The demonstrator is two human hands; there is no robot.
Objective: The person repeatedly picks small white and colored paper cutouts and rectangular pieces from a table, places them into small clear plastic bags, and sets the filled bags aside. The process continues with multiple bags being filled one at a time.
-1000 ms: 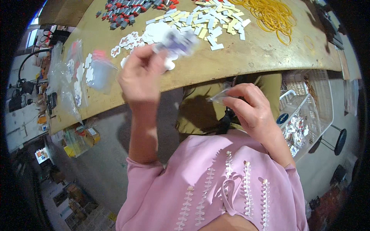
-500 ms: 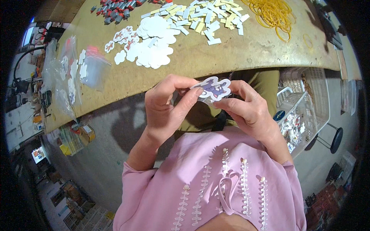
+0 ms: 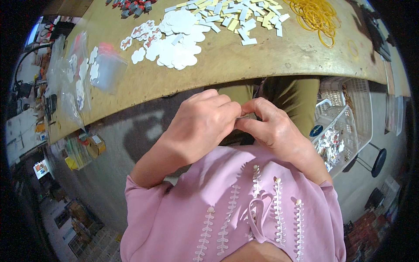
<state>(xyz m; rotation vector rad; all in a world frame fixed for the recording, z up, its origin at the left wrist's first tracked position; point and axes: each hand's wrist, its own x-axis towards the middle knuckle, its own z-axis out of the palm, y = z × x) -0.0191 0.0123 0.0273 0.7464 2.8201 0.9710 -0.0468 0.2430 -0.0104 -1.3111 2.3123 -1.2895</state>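
Observation:
Both my hands meet in front of my lap, just off the table's near edge. My left hand (image 3: 203, 122) is turned with its back up, fingers closed and pressed against the fingertips of the other hand. Thumb and forefinger of my right hand (image 3: 273, 126) pinch together. Between them only a pale sliver of the picture cutout (image 3: 244, 116) shows; my fingers cover the rest. On the table beyond lie a pile of blank white cloud-shaped cutouts (image 3: 185, 48) and several printed cutouts (image 3: 146, 32).
On the table (image 3: 279, 61) lie pale blue and yellow strips (image 3: 244, 22), yellow rubber bands (image 3: 318, 19), small grey-and-red parts (image 3: 131, 7) and clear bags (image 3: 107, 72). To the right stands a white plastic basket (image 3: 364, 105); a small carton (image 3: 96, 146) is at lower left.
My left hand has rolled over so its back faces up. The purple-printed cutout, plainly visible before, is now almost wholly hidden. Table items appear slightly higher in view.

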